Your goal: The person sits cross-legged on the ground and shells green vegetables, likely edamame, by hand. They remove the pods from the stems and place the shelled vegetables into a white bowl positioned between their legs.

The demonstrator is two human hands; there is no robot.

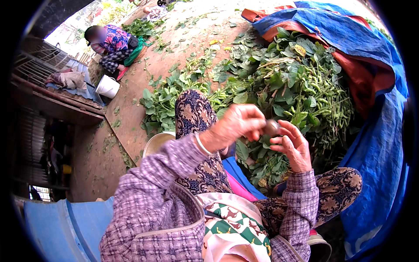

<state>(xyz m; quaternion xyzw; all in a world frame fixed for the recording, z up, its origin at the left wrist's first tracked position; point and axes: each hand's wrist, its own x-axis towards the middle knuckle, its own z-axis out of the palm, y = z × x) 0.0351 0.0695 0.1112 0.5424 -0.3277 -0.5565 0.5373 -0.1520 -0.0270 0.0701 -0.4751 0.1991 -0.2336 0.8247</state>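
Above the heap of green bean plants, both hands meet around a small, round, brownish-grey thing (272, 127) whose kind I cannot make out. My left hand (233, 126), with a pale bangle at the wrist, has curled fingers pinching at its left side, slightly blurred. From the right, my right hand (294, 146) bends its fingers and thumb toward it, with fingertips on its right edge. Below and beyond the hands lies the bean plant heap (301, 87), thick with leaves, stalks and plump green pods.
A blue and orange tarp (375, 56) folds around the heap's far and right sides. At far left another person (114, 46) sits low near a white bucket (107, 86). A pale container (158, 142) stands by my left knee. Loose leaves litter the brown ground (96, 153).
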